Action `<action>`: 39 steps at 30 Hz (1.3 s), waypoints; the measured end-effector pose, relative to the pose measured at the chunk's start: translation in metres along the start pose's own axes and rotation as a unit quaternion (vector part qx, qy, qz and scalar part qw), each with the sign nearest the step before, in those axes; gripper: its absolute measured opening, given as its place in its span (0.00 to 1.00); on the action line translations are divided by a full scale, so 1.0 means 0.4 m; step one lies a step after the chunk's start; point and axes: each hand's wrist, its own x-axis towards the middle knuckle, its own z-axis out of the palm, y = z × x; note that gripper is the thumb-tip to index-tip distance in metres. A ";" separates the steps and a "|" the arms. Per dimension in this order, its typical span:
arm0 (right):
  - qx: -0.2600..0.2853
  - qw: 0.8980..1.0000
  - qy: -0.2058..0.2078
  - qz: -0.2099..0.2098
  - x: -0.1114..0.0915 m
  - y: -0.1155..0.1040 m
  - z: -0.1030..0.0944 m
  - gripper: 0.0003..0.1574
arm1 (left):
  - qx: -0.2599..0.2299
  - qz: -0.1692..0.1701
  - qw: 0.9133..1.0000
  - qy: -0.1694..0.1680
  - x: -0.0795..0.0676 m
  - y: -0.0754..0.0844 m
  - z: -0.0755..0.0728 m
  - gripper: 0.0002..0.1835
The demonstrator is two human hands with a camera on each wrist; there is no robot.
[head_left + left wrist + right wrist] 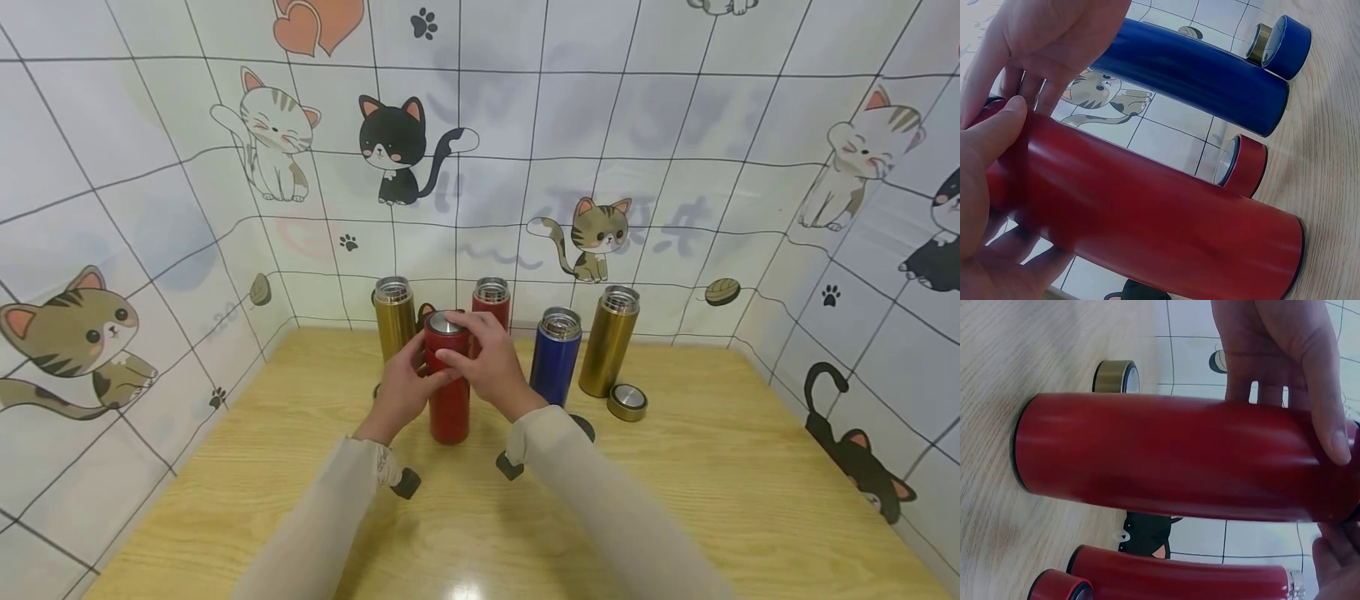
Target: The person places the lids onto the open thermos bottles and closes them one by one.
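Should the left hand point(403, 388), wrapped round the upright red bottle point(450, 410) just below frame centre, slacken while the right hand point(492, 363), gripping around its lid point(446, 325), applies torque, the body could spin or tip.

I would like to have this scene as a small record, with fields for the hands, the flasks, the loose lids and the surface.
Left hand: grips the front red flask near its top
Right hand: holds the same flask's upper end
Front red flask: upright, top lid on
Other flasks, lids off: rear red flask, blue flask, left gold flask, right gold flask
Loose lids: red lid, blue lid, gold lid
Surface: wood-grained table
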 end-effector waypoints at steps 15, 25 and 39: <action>-0.082 0.997 -0.008 0.010 0.014 -0.016 0.006 0.34 | 0.005 -0.002 1.000 0.001 0.003 0.003 0.005 0.38; 0.097 0.967 -0.233 0.032 0.043 0.008 -0.071 0.39 | -0.023 -0.002 0.999 -0.042 0.007 -0.006 -0.024 0.38; -0.006 0.989 -0.145 -0.018 0.029 0.018 -0.054 0.37 | -0.027 -0.032 0.998 -0.045 0.011 -0.005 -0.026 0.39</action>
